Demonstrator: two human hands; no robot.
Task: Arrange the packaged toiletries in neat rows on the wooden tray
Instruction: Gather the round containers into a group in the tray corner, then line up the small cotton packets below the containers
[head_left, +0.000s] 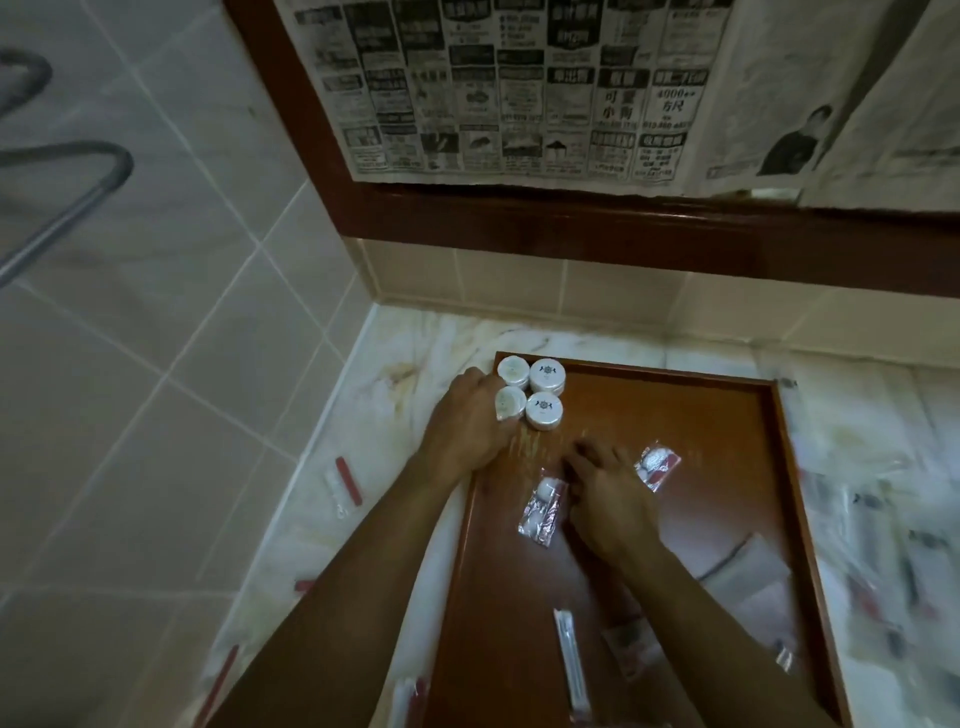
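Observation:
A wooden tray (727, 499) lies on the marble counter. Several small round white packs (546, 376) stand in a tight block at its far left corner. My left hand (470, 421) rests against that block, its fingers curled round the near-left pack (510, 402). My right hand (608, 499) lies flat on the tray's middle, fingers spread, touching a clear sachet with white pads (543, 512). A second such sachet (657, 465) lies to its right. A long white wrapped stick (571, 665) and a white sachet (748, 577) lie nearer me on the tray.
Many blurred wrapped items (883, 561) are scattered on the counter right of the tray. Red-and-clear packets (343, 486) lie on the counter to the left. A tiled wall and a newspaper-covered mirror frame (519, 208) stand behind. A metal rail (67, 208) hangs on the left wall.

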